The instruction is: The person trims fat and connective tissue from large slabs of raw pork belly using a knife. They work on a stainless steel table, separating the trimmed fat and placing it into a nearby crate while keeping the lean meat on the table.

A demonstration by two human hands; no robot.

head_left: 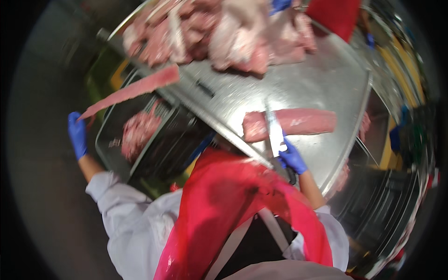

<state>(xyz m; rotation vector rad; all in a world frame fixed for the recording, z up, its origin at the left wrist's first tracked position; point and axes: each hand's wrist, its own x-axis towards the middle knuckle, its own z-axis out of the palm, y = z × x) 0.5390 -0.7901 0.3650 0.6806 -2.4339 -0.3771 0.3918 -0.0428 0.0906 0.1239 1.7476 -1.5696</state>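
Stretched out to the left, my left hand [77, 135], in a blue glove, pinches one end of a long thin strip of meat [135, 90]. The strip hangs in the air above a grey crate [99, 133] holding trimmed meat [139, 133]. My right hand [294, 157], also gloved in blue, is closed around the dark handle of a knife [274, 128]. Its blade lies across a long pink piece of meat [308, 121] on the steel table [326, 74], near the piece's left end. Whether the blade cuts into it I cannot tell.
A heap of large meat pieces [238, 42] fills the table's far side, where a blue-gloved hand [280, 5] and red clothing [333, 16] show a co-worker. Dark crates [373, 200] stand at the right. The table's raised metal edge [210, 116] runs between me and the meat.
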